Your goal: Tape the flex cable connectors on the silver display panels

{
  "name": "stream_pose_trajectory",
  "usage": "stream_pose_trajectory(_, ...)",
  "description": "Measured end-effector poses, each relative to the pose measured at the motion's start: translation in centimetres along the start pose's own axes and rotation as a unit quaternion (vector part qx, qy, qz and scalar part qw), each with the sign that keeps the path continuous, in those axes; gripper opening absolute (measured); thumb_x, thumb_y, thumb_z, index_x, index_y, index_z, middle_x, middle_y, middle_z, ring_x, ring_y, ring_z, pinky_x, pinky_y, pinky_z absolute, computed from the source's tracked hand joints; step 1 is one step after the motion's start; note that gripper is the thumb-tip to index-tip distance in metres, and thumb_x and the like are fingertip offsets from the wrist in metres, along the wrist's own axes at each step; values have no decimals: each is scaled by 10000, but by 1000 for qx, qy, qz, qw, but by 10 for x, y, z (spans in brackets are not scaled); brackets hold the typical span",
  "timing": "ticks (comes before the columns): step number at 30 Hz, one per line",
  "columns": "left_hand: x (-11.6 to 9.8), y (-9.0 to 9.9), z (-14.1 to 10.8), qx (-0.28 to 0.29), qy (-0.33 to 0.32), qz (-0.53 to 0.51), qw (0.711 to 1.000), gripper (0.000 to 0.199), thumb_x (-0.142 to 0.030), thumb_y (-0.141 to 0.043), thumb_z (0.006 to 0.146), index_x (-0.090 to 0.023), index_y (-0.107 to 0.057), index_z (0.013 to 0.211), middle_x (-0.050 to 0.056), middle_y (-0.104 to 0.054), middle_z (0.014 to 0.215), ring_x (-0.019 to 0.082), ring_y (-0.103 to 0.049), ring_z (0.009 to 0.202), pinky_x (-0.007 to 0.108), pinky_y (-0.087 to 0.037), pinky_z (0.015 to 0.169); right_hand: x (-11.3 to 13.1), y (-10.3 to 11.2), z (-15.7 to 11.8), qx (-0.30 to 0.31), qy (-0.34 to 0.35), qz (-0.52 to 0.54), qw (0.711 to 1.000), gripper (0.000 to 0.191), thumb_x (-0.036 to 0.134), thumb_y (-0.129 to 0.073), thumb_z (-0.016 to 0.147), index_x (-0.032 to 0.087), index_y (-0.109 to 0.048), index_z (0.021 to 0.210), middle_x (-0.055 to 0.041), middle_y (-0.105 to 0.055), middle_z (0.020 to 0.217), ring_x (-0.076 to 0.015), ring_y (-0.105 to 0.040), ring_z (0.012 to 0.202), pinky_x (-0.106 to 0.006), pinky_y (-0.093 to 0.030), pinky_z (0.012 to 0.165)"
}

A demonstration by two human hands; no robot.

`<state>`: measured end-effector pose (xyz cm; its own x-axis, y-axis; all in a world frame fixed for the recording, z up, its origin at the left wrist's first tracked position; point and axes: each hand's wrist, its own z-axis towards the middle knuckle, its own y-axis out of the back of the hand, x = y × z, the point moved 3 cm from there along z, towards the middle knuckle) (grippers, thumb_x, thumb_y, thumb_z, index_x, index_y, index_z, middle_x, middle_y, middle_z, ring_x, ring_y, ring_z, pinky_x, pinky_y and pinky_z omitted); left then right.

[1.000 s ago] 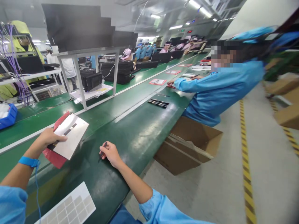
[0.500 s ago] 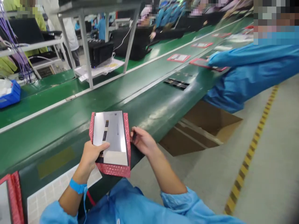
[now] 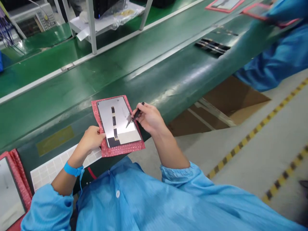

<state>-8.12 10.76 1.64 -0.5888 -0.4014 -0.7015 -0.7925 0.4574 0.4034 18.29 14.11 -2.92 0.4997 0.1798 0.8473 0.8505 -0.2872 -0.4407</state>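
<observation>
My left hand (image 3: 91, 139) grips the left edge of a display panel (image 3: 107, 113) and the pink bubble wrap (image 3: 125, 150) beneath it, thumb on top. The panel lies with its silvery side up. A black flex cable (image 3: 114, 121) runs lengthwise along it, its lower end at the panel's dark bottom corner. Closed around black tweezers (image 3: 136, 114), my right hand (image 3: 151, 119) is at the panel's right edge. The tips point down over the silvery surface, where a dark reflection shows; whether they touch it I cannot tell.
Below the panel runs a green workbench (image 3: 79, 112). A gridded white sheet (image 3: 51, 166) lies left of me, beside another wrapped panel (image 3: 9, 189). Dark flex strips (image 3: 213, 47) lie farther right, near a co-worker's blue sleeve (image 3: 284, 54). A cardboard box (image 3: 216, 109) stands under the bench edge.
My view has tipped downward. My right hand has brought the tweezers over the panel's right side. My left thumb has slid off the flex cable to the panel's left edge; the cable now lies straighter.
</observation>
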Motion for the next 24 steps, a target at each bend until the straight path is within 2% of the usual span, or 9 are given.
stream_pose_trajectory(3,-2,0,8,-40,7,91,995,341,-453,-733,1045,-154,-711,1206,64,-737,1154,198,-729,980,384,-652,866,6,-3,12,-12,14,-24,1000,283,328,-785,963,230,-559,822,-3,-709,678,-121,-670,583,-221,-562,569)
stream_pose_trajectory(6,-10,0,9,-82,0,182,980,245,-403,-734,1035,-162,-731,1082,60,-749,1061,218,-738,981,398,-628,892,11,-2,21,-26,23,-53,998,289,332,-782,966,233,-559,813,7,-699,663,-112,-659,567,-211,-547,543)
stream_pose_trajectory(9,-18,0,-3,-122,-17,266,956,156,-292,-692,1001,-168,-727,913,120,-758,940,342,-760,994,473,-593,886,17,1,16,-42,37,-82,995,267,318,-777,962,225,-578,810,5,-707,665,-104,-663,564,-194,-537,536)
stream_pose_trajectory(11,-19,-2,-19,-155,-16,310,938,151,-261,-643,994,-143,-728,950,187,-760,938,434,-756,993,531,-576,851,20,-1,3,-60,74,-100,990,252,317,-791,950,222,-599,819,18,-703,662,-92,-669,573,-178,-546,563)
stream_pose_trajectory(13,-17,-10,-38,-192,-21,341,920,217,-231,-571,1026,-98,-717,1117,253,-762,1067,470,-741,1061,565,-571,863,22,-8,-16,-72,137,-121,980,263,349,-833,924,228,-620,829,38,-690,659,-96,-681,586,-184,-573,591)
stream_pose_trajectory(15,-12,-25,-56,-206,-58,363,907,311,-179,-489,1061,-94,-676,1296,271,-728,1306,442,-697,1242,565,-564,967,20,-20,-38,-58,177,-136,973,304,426,-879,895,230,-651,848,33,-707,684,-121,-700,593,-221,-611,588)
stream_pose_trajectory(18,2,-50,-71,-190,-128,375,898,411,-94,-459,1056,-124,-653,1416,204,-630,1568,360,-584,1473,505,-533,1127,9,-42,-63,-8,148,-129,980,401,531,-933,849,218,-684,873,-6,-766,747,-151,-729,600,-250,-647,552)
stream_pose_trajectory(21,19,-58,-79,-197,-161,354,900,427,-64,-510,1014,-84,-675,1407,198,-647,1562,344,-594,1479,485,-514,1193,-2,-64,-78,25,112,-115,987,437,548,-975,808,219,-691,860,-6,-776,751,-145,-737,598,-220,-648,531)
stream_pose_trajectory(24,30,-42,-91,-249,-171,309,902,418,-121,-457,1067,-94,-665,1429,194,-701,1489,313,-652,1403,481,-519,1195,-11,-89,-89,63,100,-115,986,412,533,-980,812,229,-706,854,-4,-776,752,-156,-759,633,-225,-672,563)
